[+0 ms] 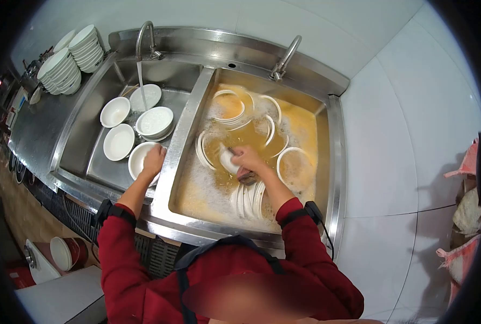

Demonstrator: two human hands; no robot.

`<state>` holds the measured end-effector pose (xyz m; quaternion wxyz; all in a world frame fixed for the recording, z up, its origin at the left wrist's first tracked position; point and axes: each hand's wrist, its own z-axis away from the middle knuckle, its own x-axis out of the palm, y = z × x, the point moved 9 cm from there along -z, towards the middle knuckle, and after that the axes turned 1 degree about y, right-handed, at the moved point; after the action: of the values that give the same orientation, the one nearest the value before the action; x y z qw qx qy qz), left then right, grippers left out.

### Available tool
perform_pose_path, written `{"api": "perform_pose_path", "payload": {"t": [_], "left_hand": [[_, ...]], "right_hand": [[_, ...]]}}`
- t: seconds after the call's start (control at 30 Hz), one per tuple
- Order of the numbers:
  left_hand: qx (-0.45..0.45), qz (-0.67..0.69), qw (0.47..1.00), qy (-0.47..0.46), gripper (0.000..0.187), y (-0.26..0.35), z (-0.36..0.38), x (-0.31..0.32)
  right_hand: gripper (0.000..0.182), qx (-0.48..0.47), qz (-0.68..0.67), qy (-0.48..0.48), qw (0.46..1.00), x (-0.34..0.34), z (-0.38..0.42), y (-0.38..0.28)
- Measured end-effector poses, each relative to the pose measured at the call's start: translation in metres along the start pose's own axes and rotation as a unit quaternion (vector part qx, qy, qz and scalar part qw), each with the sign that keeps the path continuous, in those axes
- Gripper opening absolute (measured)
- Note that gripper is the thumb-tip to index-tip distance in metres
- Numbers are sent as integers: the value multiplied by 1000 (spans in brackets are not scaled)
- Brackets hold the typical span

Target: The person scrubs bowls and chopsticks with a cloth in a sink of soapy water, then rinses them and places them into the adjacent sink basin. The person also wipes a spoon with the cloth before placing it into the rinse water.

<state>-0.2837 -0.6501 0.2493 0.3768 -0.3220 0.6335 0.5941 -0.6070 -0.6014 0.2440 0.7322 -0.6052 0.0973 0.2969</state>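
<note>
In the left basin, my left hand [154, 160] has its fingers curled over the right rim of a white bowl [138, 158], close to the divider. My right hand [247, 157] is over the soapy water of the right basin, closed on a tilted white bowl [229, 161] blurred by motion. Just below that hand shows a reddish-brown piece [246, 175], its kind unclear. A row of white bowls [247, 200] stands on edge in the suds beneath. More white bowls [294, 166] lie partly sunk around it.
Water runs from the left faucet [141, 81] onto several white bowls [154, 121] in the left basin. A second faucet [286, 59] stands behind the right basin. Stacked bowls [60, 71] sit on the left counter [40, 121]. A steel divider [183, 124] separates the basins.
</note>
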Motion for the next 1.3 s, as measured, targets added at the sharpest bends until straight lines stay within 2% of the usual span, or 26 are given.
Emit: {"api": "perform_pose_path", "payload": {"t": [0.03,0.07,0.13,0.2,0.27,0.33,0.37,0.43,0.47,0.53,0.57,0.63,0.67,0.7,0.77,0.8,0.87,0.9,0.97,1.03,1.07,1.1,1.17,1.2,1.23,1.3], "left_hand": [[31,21,994,105,24,21,1,-32],[63,22,983,171,23,49,0,-60],[101,192,949,230,22,109,10,-98],[72,287,951,89,26,128,-7,-41],[-65,444,881,-151,32,167,5,29],[-250,501,789,-252,36,211,36,83],[-258,533,763,-257,41,208,28,107],[-307,549,694,-349,31,197,26,155],[-304,550,694,-351,31,180,14,185],[-308,525,756,-242,26,132,-12,224],[-308,521,758,-244,26,137,-7,217],[-298,529,762,-224,26,152,8,193],[-274,508,779,-244,35,149,5,203],[-279,508,778,-243,35,149,10,203],[-337,546,699,-316,41,165,29,210],[-351,565,671,-328,48,166,31,220],[-338,594,639,-353,52,169,33,228],[-316,621,608,-379,56,181,37,222],[-285,622,616,-391,70,174,32,230],[-141,637,716,-249,76,140,-10,253],[-350,690,599,-206,78,163,22,208],[-349,689,599,-209,78,164,22,198],[-308,614,621,-377,80,179,30,195],[-312,573,662,-368,78,180,30,188],[-309,574,663,-368,78,180,32,189],[-281,570,674,-377,83,191,31,178]], "right_hand": [[18,6,-145,57,988,-14,-5,21],[18,7,-145,59,988,-23,2,19],[13,19,-392,80,916,-44,19,7],[12,12,-388,78,918,-48,25,-1],[14,-10,-329,68,942,-47,14,13],[15,-36,-222,82,971,-48,30,-29],[17,-52,-114,90,988,-40,38,-47],[15,-65,-163,18,984,-12,40,-41],[17,-113,-78,26,990,1,36,-27],[28,-168,175,21,970,9,46,-25],[28,-166,172,24,971,3,51,-20],[42,-130,421,8,898,2,60,-1],[55,-67,526,-63,845,1,52,20],[55,-69,524,-68,846,6,42,34],[67,-32,442,221,869,-29,19,55],[67,-36,440,216,871,-27,6,48],[77,69,209,189,957,-19,-20,57],[77,71,206,186,958,-11,-22,48],[80,-70,-128,25,989,22,-29,10],[85,-80,-128,-32,988,21,6,-40],[89,-86,-133,-90,983,32,24,-54],[89,-85,-133,-87,984,36,29,-40],[96,-209,258,-71,941,45,43,-24],[80,-198,316,-25,927,37,53,-18],[80,-199,318,-23,927,38,55,-16],[56,-152,201,20,968,16,49,-24]]}}
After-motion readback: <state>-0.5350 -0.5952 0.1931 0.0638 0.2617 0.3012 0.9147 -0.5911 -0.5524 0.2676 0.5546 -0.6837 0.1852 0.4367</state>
